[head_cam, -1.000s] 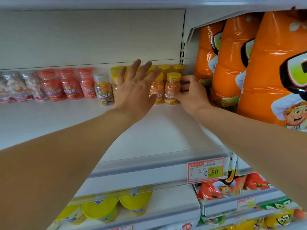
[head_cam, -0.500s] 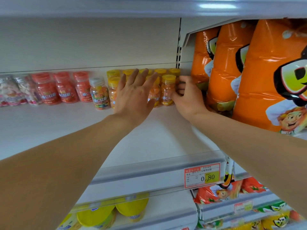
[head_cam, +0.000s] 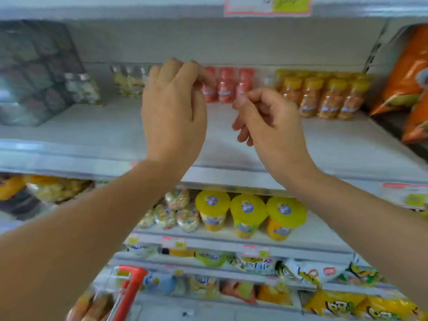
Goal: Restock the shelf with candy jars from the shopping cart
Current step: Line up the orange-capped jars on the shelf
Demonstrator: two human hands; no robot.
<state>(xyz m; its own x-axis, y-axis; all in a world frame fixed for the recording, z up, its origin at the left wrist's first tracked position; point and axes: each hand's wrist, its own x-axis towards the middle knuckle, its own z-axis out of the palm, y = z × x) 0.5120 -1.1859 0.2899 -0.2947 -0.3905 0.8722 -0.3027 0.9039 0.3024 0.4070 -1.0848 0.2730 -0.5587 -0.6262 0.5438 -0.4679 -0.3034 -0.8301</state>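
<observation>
Several orange candy jars with yellow lids (head_cam: 324, 96) stand in rows at the back right of the white shelf (head_cam: 335, 144). Red-lidded jars (head_cam: 225, 89) stand to their left, and pale jars with clear lids (head_cam: 129, 82) further left. My left hand (head_cam: 173, 112) and my right hand (head_cam: 268, 121) hover in front of the shelf, apart from the jars. Their fingers are loosely curled and hold nothing. The red handle of the shopping cart (head_cam: 132, 288) shows at the bottom left.
Large orange snack bags (head_cam: 407, 72) fill the shelf's right end. Dark boxes (head_cam: 30, 72) stand at its left end. Yellow-lidded cups (head_cam: 247, 212) and small candy packs sit on the shelf below, with more snack packs lower down.
Both hands have let go of the yellow-lidded jars and drawn back from the shelf. The view has swung left and down, and the cart handle now shows.
</observation>
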